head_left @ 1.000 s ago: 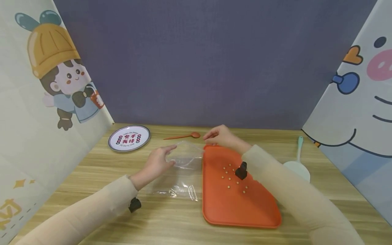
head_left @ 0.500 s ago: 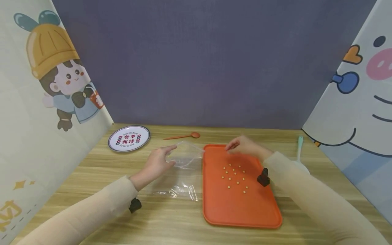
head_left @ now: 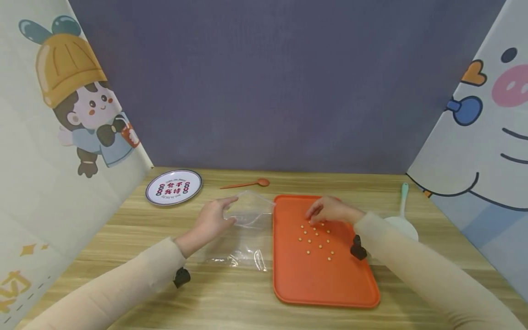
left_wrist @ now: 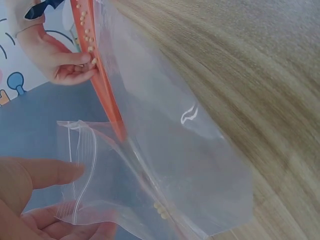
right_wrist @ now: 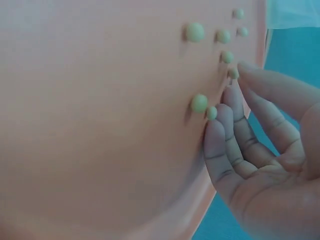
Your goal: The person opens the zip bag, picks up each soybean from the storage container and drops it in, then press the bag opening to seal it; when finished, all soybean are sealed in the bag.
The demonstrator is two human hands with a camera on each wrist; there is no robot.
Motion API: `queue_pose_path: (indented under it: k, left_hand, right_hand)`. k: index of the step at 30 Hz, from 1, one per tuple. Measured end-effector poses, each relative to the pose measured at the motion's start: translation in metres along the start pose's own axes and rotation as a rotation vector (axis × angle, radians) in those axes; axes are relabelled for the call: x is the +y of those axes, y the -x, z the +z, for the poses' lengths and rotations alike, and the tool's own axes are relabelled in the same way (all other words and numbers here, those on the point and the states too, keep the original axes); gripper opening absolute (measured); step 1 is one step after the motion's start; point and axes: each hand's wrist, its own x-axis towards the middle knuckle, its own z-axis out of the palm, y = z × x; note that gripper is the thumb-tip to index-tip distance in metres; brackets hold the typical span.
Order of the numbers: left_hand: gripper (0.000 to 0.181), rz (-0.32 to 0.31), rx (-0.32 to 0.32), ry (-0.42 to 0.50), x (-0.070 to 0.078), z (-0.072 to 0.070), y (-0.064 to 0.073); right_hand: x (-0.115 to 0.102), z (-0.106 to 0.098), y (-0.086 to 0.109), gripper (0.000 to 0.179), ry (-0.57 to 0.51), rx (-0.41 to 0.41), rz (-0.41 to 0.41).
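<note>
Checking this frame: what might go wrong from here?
The small round pellets could slip or roll as the right hand grasps at one with its fingertips.

The clear bag looks thin and floppy, so its mouth might sag shut at the left hand.

A carried pellet might miss the opening and land on the wooden table.

The plastic bag [head_left: 241,250] looks glossy, the tray [head_left: 313,284] smooth.
</note>
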Motion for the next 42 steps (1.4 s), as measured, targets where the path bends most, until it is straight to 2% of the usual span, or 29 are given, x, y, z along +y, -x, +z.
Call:
queue_pose_path:
  k: [4, 12, 20, 25, 31, 38, 42]
  left_hand:
    - [0.064, 0.014, 0.003, -0.017, 0.0, 0.0, 0.0]
    - [0.065, 0.005, -0.008, 0.01, 0.001, 0.001, 0.001]
    - [0.065, 0.008, -0.013, 0.005, 0.001, -0.001, 0.0]
    - [0.065, 0.025, 0.007, -0.013, -0.001, -0.002, 0.001]
    - [0.065, 0.012, -0.001, 0.002, -0.001, -0.002, 0.001]
    - [0.065, 0.012, 0.009, -0.011, 0.0, -0.001, 0.0]
    - [0.065, 0.004, 0.006, 0.002, 0.0, -0.002, 0.0]
  right_hand:
    - [0.003, 0.003, -0.002, 0.023, 0.001, 0.0, -0.008]
    - [0.006, 0.004, -0.002, 0.02, -0.009, 0.017, -0.006]
    - [0.002, 0.002, -0.002, 0.016, 0.017, 0.039, -0.002]
    - [-0.003, -0.002, -0.004, 0.018, -0.017, 0.051, 0.011]
    - [-0.017, -0.009, -0.01, 0.023, -0.075, 0.104, -0.029]
    - [-0.045, -0.013, -0.015, 0.028, -0.107, 0.143, -0.089]
    - [-0.063, -0.012, -0.021, 0.024, -0.117, 0.157, -0.111]
